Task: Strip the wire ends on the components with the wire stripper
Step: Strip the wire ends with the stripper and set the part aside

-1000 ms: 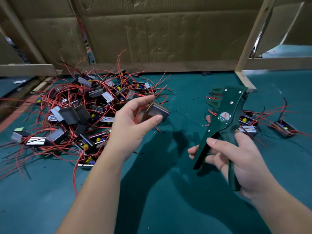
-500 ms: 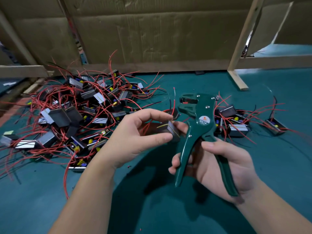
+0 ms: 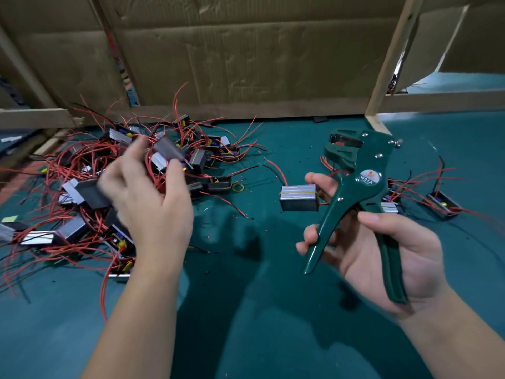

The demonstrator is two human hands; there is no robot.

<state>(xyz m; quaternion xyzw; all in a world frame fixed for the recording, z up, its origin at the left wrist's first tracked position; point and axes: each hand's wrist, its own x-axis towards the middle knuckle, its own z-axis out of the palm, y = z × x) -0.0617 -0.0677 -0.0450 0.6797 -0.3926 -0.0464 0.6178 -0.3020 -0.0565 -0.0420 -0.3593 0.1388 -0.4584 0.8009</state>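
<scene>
My right hand [image 3: 382, 250] grips the handles of the green wire stripper [image 3: 355, 192], jaws pointing up and away. A silver component [image 3: 299, 198] with a red and a black wire sits just left of that hand's fingertips; I cannot tell whether they touch it. Over the pile of components with red wires [image 3: 82, 192], my left hand [image 3: 147, 198] is blurred by motion. It pinches a grey component [image 3: 168, 151] between fingers and thumb.
The work surface is a green mat [image 3: 259, 310]. A few more components [image 3: 442, 203] lie to the right of the stripper. A yellow rubber band [image 3: 238, 187] lies near the pile. A cardboard wall [image 3: 246, 56] and a wooden post [image 3: 388, 64] close off the back.
My left hand let go of the silver component beside the stripper, swung left to the pile and took a grey component. The stripper shifted right and away from the left hand.
</scene>
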